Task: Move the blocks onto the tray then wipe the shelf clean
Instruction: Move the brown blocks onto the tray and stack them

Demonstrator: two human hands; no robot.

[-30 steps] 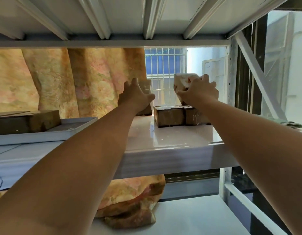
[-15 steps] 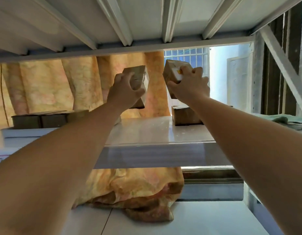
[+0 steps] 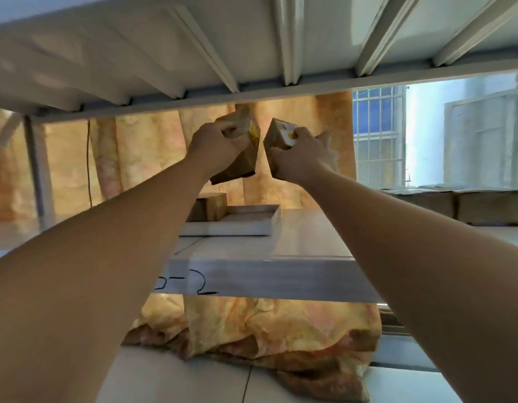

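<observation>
Now the left hand (image 3: 214, 144) curls round the left block (image 3: 240, 161) and the right hand (image 3: 303, 158) grips the right block (image 3: 276, 136), both raised above the tray (image 3: 237, 228), so each is probably best lowered level beside the resting block (image 3: 214, 203), leaving the remaining blocks (image 3: 484, 206) on the shelf (image 3: 304, 237).

Your one view comes from the camera on your head: it faces forward, close up, almost level with the shelf (image 3: 281, 274) top, and wide enough to catch the underside of the upper shelf (image 3: 164, 39).
</observation>
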